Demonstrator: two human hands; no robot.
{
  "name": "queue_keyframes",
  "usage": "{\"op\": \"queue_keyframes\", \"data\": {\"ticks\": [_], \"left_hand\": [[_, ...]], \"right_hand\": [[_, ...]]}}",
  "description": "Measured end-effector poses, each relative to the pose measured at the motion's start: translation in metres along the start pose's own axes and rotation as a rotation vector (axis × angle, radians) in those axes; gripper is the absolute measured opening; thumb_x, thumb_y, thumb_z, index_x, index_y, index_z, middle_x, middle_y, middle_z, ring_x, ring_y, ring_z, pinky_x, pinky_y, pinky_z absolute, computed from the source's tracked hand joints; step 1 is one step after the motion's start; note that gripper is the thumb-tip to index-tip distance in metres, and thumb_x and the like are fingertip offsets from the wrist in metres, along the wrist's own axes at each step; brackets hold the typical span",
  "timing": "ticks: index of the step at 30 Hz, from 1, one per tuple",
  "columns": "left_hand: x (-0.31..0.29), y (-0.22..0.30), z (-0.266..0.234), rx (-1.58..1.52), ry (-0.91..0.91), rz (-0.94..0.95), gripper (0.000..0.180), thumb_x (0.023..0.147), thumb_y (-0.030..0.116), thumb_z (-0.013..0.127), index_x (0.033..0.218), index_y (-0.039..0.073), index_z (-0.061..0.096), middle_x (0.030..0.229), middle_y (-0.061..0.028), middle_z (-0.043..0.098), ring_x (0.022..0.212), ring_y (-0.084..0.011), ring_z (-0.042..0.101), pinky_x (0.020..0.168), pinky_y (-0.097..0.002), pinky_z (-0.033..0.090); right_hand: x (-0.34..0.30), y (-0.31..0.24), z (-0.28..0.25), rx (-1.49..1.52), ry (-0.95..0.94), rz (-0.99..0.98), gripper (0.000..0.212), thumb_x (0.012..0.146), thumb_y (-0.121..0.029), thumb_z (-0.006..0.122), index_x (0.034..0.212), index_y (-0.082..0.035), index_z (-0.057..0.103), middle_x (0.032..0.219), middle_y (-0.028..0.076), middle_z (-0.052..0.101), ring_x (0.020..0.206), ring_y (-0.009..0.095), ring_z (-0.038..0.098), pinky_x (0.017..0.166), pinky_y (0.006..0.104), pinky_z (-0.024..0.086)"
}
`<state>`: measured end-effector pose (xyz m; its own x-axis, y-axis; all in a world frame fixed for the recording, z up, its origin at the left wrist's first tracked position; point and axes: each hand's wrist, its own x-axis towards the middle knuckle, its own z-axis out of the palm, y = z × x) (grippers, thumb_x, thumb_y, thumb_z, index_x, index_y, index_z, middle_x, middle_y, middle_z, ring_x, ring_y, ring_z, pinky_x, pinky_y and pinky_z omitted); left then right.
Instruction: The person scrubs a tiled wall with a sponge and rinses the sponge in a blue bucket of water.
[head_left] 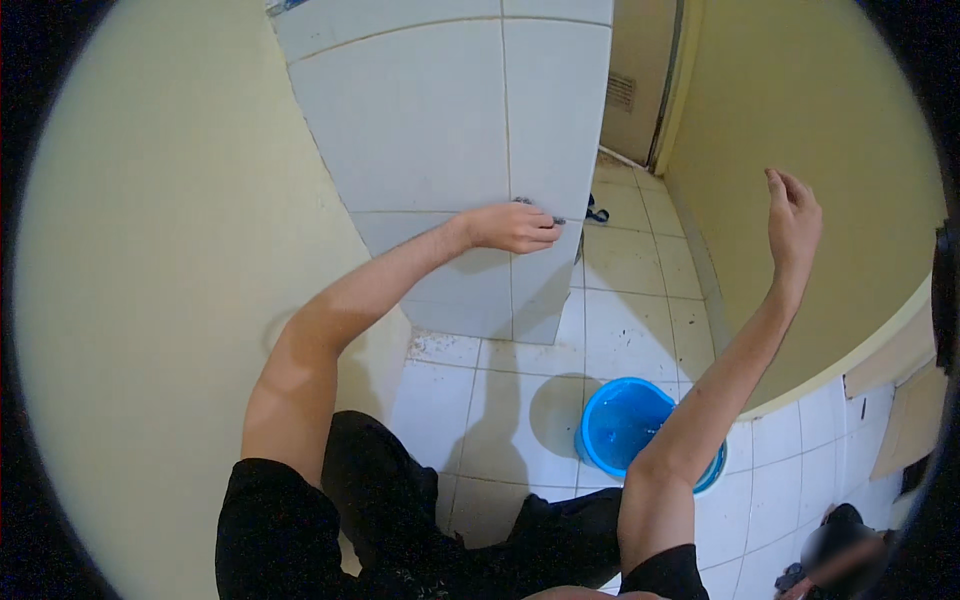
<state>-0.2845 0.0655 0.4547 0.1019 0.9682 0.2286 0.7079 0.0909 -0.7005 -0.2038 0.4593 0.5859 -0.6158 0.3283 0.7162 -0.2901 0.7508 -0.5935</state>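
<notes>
My left hand (516, 229) is closed and pressed against the white tiled wall (420, 130) ahead of me, close to its right edge. From under its fingers show bits of a grey, rough-looking scrubber (523, 201), most of it hidden by the hand. Up in the air on the right, before the yellow wall, my right hand (797, 222) has its fingers curled in toward the thumb, with nothing visible in them. Below my right forearm a blue bucket (597, 462) stands on the floor, partly covered by the arm; water appears to be in it.
Beyond the tiled wall, a narrow passage leads to a door (640, 60) with a vent. A dark strapped item (597, 212) lies on that floor. Yellow walls (830, 150) flank both sides. Brown crumbs (440, 347) lie at the tiled wall's foot. Another person (845, 555) is at the lower right.
</notes>
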Motion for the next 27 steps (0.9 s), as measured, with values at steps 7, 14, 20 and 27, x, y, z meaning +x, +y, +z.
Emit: {"op": "queue_keyframes", "data": {"ticks": [7, 14, 20, 27], "left_hand": [[0.038, -0.135, -0.106, 0.363, 0.306, -0.160, 0.022, 0.079, 0.005, 0.062, 0.101, 0.005, 0.066, 0.100, -0.0085, 0.067, 0.092, -0.0240, 0.066, 0.080, -0.0348, 0.056], [-0.007, -0.149, -0.135, 0.316, 0.347, -0.287, 0.022, 0.089, 0.010, 0.063, 0.110, 0.009, 0.066, 0.109, -0.0056, 0.069, 0.094, -0.0232, 0.067, 0.080, -0.0383, 0.054], [-0.075, -0.031, -0.064, 0.137, 0.050, -0.137, 0.026, 0.081, 0.008, 0.065, 0.107, 0.007, 0.069, 0.106, -0.0035, 0.067, 0.086, -0.0204, 0.065, 0.072, -0.0322, 0.055], [-0.038, -0.156, -0.170, 0.428, 0.300, -0.278, 0.027, 0.085, 0.010, 0.066, 0.112, 0.011, 0.068, 0.102, -0.0051, 0.070, 0.088, -0.0247, 0.068, 0.079, -0.0384, 0.055]], "right_hand": [[-0.004, 0.014, 0.006, 0.025, -0.005, 0.002, 0.033, 0.095, -0.028, 0.063, 0.112, -0.002, 0.071, 0.111, 0.012, 0.069, 0.103, 0.020, 0.064, 0.091, 0.0317, 0.048], [0.000, 0.000, 0.035, 0.060, -0.052, -0.005, 0.034, 0.094, -0.029, 0.064, 0.112, -0.001, 0.071, 0.111, 0.012, 0.068, 0.103, 0.020, 0.064, 0.091, 0.0317, 0.048], [-0.005, -0.018, 0.035, 0.085, -0.051, -0.019, 0.035, 0.093, -0.030, 0.064, 0.111, -0.001, 0.070, 0.111, 0.013, 0.068, 0.104, 0.023, 0.065, 0.092, 0.0333, 0.048], [-0.006, -0.021, 0.039, 0.060, -0.081, -0.071, 0.035, 0.092, -0.029, 0.064, 0.112, 0.000, 0.070, 0.111, 0.013, 0.068, 0.104, 0.025, 0.065, 0.093, 0.0353, 0.048]]}}
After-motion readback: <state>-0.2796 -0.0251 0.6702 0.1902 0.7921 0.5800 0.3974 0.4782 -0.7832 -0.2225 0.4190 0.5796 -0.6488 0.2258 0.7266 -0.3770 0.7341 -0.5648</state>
